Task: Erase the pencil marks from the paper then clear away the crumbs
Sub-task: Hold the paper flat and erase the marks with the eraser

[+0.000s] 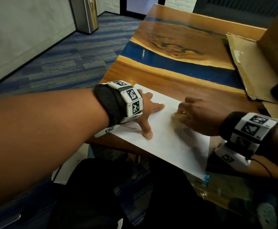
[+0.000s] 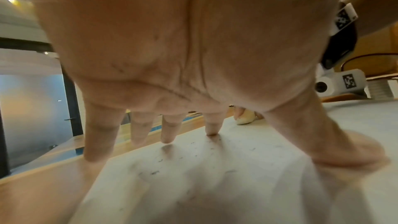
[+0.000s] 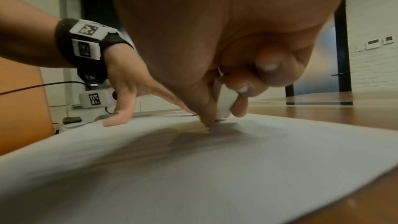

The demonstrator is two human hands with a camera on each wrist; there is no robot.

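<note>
A white sheet of paper (image 1: 164, 142) lies at the near edge of the wooden table (image 1: 176, 43). My left hand (image 1: 149, 113) presses flat on the sheet's left part, fingers spread and straight (image 2: 212, 125). My right hand (image 1: 194, 116) pinches a white eraser (image 3: 224, 103) between thumb and curled fingers, its tip touching the paper (image 3: 193, 168) near the middle. In the head view the eraser (image 1: 176, 115) is blurred. Dark eraser crumbs (image 2: 159, 160) are scattered over the paper (image 2: 215, 185) under my left palm.
A flattened cardboard sheet (image 1: 250, 70) and a box lie on the table at the right. A blue resin strip (image 1: 176, 61) runs across the tabletop. The paper overhangs the table's near edge. A steel bin (image 1: 87, 14) stands on the carpet at far left.
</note>
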